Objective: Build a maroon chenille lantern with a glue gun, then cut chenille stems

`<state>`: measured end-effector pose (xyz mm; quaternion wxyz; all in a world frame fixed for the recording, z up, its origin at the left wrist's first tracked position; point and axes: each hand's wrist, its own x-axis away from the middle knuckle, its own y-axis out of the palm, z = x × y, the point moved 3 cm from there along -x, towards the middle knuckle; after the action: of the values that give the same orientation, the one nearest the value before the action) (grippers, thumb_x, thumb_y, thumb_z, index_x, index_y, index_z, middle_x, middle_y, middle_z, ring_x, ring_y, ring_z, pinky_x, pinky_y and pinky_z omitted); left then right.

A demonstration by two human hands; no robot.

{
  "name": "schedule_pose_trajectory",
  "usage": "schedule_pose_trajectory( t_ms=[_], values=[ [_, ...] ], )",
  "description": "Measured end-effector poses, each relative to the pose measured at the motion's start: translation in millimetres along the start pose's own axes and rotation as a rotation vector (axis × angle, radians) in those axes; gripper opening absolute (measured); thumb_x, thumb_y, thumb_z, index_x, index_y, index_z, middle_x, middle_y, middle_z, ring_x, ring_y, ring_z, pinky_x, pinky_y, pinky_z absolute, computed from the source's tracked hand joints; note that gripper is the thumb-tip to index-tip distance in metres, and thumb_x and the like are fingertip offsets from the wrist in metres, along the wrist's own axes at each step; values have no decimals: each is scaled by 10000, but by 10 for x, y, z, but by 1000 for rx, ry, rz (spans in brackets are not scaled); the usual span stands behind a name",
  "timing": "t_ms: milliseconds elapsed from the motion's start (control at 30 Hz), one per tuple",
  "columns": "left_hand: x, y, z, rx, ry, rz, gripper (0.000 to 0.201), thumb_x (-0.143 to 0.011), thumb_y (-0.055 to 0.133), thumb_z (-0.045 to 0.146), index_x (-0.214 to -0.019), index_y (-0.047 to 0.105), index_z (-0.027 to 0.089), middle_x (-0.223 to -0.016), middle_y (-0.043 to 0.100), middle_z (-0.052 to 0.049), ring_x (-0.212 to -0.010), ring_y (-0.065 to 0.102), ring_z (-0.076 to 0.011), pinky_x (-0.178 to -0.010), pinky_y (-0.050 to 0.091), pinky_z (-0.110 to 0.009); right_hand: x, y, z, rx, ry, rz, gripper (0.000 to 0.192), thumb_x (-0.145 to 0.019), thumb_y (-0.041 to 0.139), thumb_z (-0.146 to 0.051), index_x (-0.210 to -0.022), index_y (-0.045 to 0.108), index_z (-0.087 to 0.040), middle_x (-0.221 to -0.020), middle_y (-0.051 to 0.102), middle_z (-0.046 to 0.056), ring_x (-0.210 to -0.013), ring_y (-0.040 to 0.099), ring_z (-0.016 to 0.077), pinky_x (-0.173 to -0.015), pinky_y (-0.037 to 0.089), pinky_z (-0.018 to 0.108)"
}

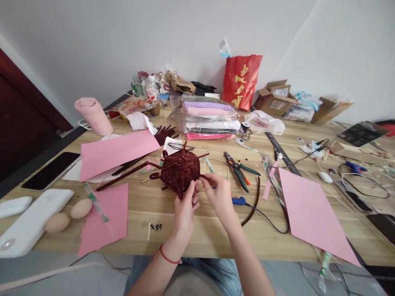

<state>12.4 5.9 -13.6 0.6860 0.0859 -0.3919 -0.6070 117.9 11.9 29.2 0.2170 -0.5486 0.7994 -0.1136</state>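
Observation:
A dark brown woven piece of fuzzy pipe cleaners (176, 169), with curled and straight ends sticking out around it, is held above the table. My left hand (186, 207) grips its lower edge, thumb on top. My right hand (218, 197) is closed at its lower right side, pinching one of the dark pipe cleaner ends; the fingertips partly hide it. Past my right wrist, a loose brown pipe cleaner (257, 201) lies bent on the wood. A bundle of dark pipe cleaners (165, 135) rests behind the woven piece.
Pliers (240, 172) and a blue-handled tool (238, 200) with a cord lie to the right. Pink sheets (311, 209) flank the work area. Two eggs (81, 209), a white power bank (35, 224) and a phone (51, 170) sit left. Bagged pipe cleaners (210, 123) and a red bag (242, 82) stand behind.

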Motion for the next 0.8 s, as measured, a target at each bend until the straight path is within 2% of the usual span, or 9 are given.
schedule_pose_trajectory(
  t_ms=[67,167,267,400,533,667,733,800],
  values=[
    [1,-6,-1,-6,5,7,466,-545,880,489,-812,733,136,-746,617,-2,-490,369,-14,-421,187,-164,-69,-68,-154,270,-34,-148,197,-855,567,-154,-780,748,-178,-755,747,57,-671,673,174,-682,494,259],
    [4,-18,14,-22,15,4,475,-532,880,499,-783,721,128,-719,598,7,-465,344,-8,-406,157,-172,-176,-94,-373,687,-50,-379,271,-888,512,-99,-823,761,-182,-805,766,67,-746,701,167,-698,476,226],
    [-3,-38,24,-46,18,-7,491,-530,878,506,-799,730,123,-697,571,18,-443,311,-1,-394,128,-173,-264,-59,-574,865,-28,-473,222,-859,550,-68,-845,761,-135,-837,764,138,-816,726,217,-694,478,243],
    [-24,-73,7,-72,26,-14,460,-544,872,503,-762,720,127,-685,566,21,-428,301,0,-383,119,-169,-326,45,-800,958,13,-526,247,-825,536,27,-903,749,-72,-903,747,222,-853,743,283,-657,491,273],
    [-50,-91,32,-92,41,-32,476,-548,865,517,-788,732,128,-706,572,14,-424,298,1,-369,127,-171,-352,81,-877,960,1,-542,280,-850,502,37,-947,743,-68,-945,747,223,-900,741,285,-689,499,280],
    [-67,-136,158,-126,58,-41,545,-524,863,560,-815,751,113,-733,562,7,-426,321,3,-362,157,-170,-344,-74,-701,894,-7,-508,141,-841,661,-125,-955,745,-120,-933,763,161,-920,730,257,-742,492,269],
    [-73,-192,238,-154,62,-42,566,-511,863,574,-807,754,104,-708,551,9,-418,327,2,-359,165,-172,-344,-206,-550,875,13,-473,213,-798,738,-188,-1004,735,-136,-925,770,130,-936,723,248,-760,486,267],
    [-84,-274,322,-186,68,-41,569,-512,860,579,-787,753,92,-679,548,9,-405,320,2,-355,161,-176,-368,-336,-401,827,31,-406,178,-814,735,-248,-963,738,-150,-879,774,104,-882,726,233,-731,481,262]
  ],
)
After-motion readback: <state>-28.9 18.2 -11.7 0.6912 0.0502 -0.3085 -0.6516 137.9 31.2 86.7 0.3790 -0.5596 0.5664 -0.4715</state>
